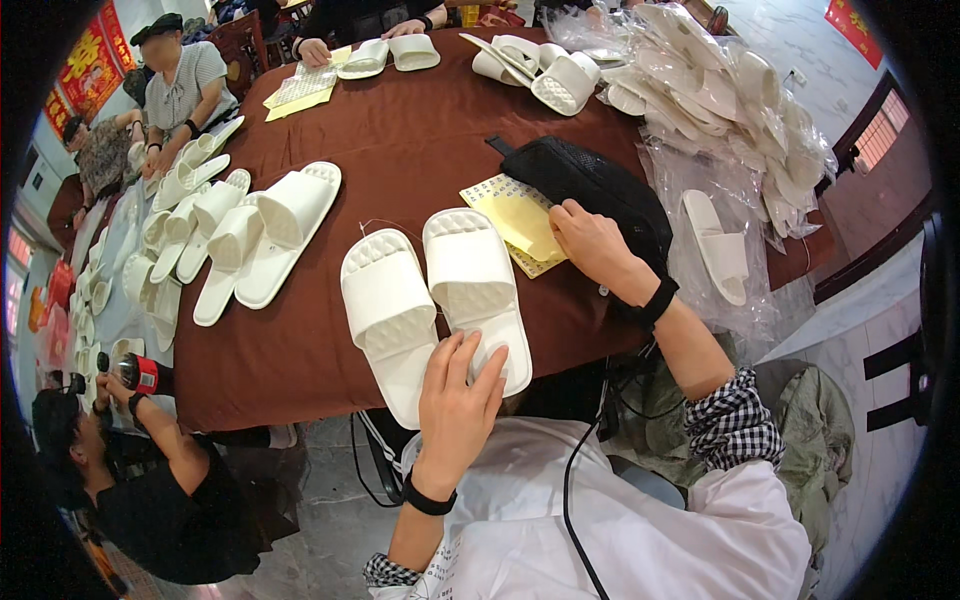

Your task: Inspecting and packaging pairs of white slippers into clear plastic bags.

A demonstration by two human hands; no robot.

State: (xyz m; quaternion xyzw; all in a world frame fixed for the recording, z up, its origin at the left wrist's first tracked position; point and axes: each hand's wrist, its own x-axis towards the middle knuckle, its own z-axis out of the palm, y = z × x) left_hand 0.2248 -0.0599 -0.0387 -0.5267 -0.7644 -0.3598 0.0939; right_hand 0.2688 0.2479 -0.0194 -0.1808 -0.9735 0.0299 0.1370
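Note:
A pair of white slippers stands side by side at the near edge of the table, the left slipper (388, 300) angled slightly against the right slipper (470, 262). My left hand (455, 405) lies over their heel ends with fingers spread, touching the right slipper's insole. Beyond them, my right hand (600, 248) pinches the edge of a yellow sheet of small labels (530, 235), whose plain yellow part is curled up. Whether a single label is between the fingertips is hidden. The sheet lies partly against a black mesh bag (600, 180).
A brown cloth covers the table (390, 150). Paired white slippers (270, 235) stand at the left, more slippers (540, 70) at the far side. Bagged slippers (720, 90) pile up at the right. Across the table a person's hand (315, 52) touches another label sheet (300, 90).

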